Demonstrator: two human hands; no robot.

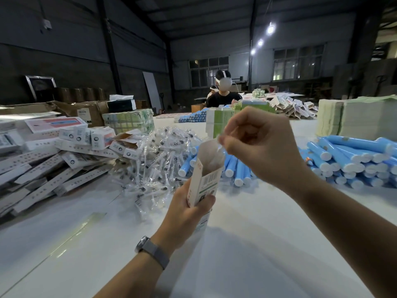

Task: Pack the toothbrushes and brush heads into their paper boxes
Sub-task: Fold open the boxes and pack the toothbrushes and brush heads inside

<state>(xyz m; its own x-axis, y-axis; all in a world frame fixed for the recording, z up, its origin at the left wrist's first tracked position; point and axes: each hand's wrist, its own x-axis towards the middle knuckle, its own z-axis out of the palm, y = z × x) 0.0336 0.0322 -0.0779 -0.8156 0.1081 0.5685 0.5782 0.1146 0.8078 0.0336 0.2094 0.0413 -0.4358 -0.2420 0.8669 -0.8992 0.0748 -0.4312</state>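
My left hand (189, 207) grips an upright white paper box (207, 177) with its top flap open, held above the white table (247, 244). My right hand (260, 145) hovers at the box mouth, its fingertips pinching a clear plastic-wrapped brush head (220, 147) that hangs into the opening. A heap of wrapped brush heads (156, 160) lies behind the box to the left. Blue toothbrush handles (234, 168) are stacked behind it, and a larger pile of blue handles (352, 155) lies to the right.
Flat and filled white boxes (49, 160) are piled at the left. Green cartons (129, 121) and a tall stack of flat sheets (354, 117) stand at the back. A person (223, 93) sits across the table.
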